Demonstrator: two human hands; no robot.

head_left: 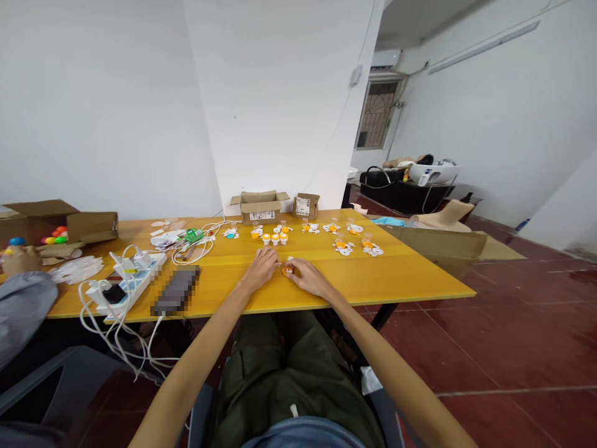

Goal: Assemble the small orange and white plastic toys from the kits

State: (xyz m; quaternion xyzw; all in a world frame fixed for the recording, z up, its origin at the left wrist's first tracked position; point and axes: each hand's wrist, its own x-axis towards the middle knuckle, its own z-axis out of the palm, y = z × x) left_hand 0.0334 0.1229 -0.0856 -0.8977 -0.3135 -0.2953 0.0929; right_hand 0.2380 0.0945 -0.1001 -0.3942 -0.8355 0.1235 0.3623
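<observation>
Both hands are over the yellow table (373,274), close together near its front middle. My right hand (308,277) has its fingers closed round a small orange piece (286,271). To its left, my left hand (262,269) is curled with its fingertips low by the tabletop; anything between them is too small to name. A small white part (290,258) lies just beyond the orange piece. Farther back stand several small white-and-orange cups (275,239). Clusters of white parts with orange pieces and clear cups (344,247) lie to the right and behind.
Two cardboard boxes (261,208) (306,205) stand against the wall. On the left are a power strip (133,286) with white cables, a blurred dark device (177,290), and plastic packaging (168,239). Another person's hand (21,260) is at far left by an open box (93,227).
</observation>
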